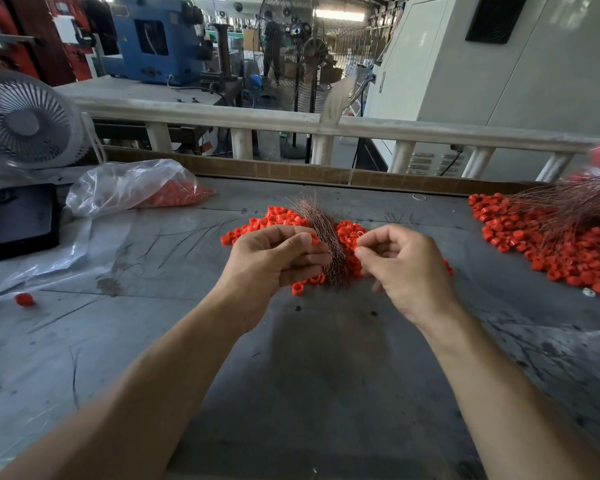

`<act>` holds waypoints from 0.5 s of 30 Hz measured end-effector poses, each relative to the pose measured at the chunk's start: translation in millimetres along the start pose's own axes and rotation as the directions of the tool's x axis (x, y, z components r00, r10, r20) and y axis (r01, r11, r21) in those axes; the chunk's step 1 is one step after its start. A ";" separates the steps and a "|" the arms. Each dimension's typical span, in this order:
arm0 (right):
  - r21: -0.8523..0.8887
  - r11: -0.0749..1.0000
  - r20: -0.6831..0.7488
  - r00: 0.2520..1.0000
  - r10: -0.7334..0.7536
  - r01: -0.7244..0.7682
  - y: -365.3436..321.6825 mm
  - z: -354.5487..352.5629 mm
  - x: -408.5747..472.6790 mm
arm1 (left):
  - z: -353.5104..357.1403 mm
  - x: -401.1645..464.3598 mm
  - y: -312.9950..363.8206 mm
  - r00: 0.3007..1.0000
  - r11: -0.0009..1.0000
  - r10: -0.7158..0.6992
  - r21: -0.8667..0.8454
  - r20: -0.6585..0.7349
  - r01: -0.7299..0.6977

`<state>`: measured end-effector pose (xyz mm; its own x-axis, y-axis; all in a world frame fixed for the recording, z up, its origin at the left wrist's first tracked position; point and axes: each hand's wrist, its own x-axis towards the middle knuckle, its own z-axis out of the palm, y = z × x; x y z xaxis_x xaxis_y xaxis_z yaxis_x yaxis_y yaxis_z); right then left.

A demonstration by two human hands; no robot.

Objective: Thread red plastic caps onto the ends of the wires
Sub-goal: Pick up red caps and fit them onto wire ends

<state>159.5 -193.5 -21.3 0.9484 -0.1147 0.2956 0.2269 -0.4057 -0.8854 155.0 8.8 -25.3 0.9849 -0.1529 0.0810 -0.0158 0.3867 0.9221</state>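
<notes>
1. Our left hand [278, 258] grips the wire bundle [326, 240], fingers curled round it, over the loose red caps [352, 233].
2. Our right hand [406, 268] pinches something small beside the bundle.
3. Right of the bundle lie finished capped wires [551, 237]; many remain.

Single head-worn view, forward and down, close over the table [309, 375].

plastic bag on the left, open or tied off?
Open. The plastic bag lies on its side on the table, mouth gaping rightward, with red caps showing through it near the mouth.
</notes>
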 end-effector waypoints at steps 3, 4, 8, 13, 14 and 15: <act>0.169 0.985 0.055 0.998 -0.030 0.020 -7.7 5.7 -4.6 | 1.6 -0.7 -0.4 1.000 1.000 0.003 0.007 0.001 -0.003; 0.198 0.980 0.076 0.996 -0.040 0.024 -9.3 7.3 -5.8 | 1.9 -1.1 -0.5 1.000 1.000 0.002 0.006 0.003 -0.002; 0.205 0.976 0.115 0.989 -0.096 0.071 -11.4 13.2 -8.0 | 2.4 -1.4 0.3 1.000 1.000 -0.004 0.005 0.003 0.004; 0.102 0.986 0.103 0.984 -0.142 0.132 -9.6 15.0 -10.7 | 4.1 -2.6 1.7 1.000 1.000 -0.001 -0.006 0.011 0.002; 0.067 0.987 0.108 0.983 -0.150 0.143 -9.8 14.9 -11.2 | 4.3 -3.0 1.7 1.000 1.000 -0.001 -0.005 0.016 0.001; 0.034 0.987 0.112 0.981 -0.160 0.157 -10.0 15.0 -11.1 | 4.3 -3.3 1.5 1.000 1.000 0.000 -0.002 0.022 0.000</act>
<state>150.0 -174.5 -21.1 0.9186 0.0544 0.3915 0.3807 -0.3878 -0.8394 151.0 5.9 -22.5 0.9810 -0.1726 0.0889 -0.0151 0.3887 0.9212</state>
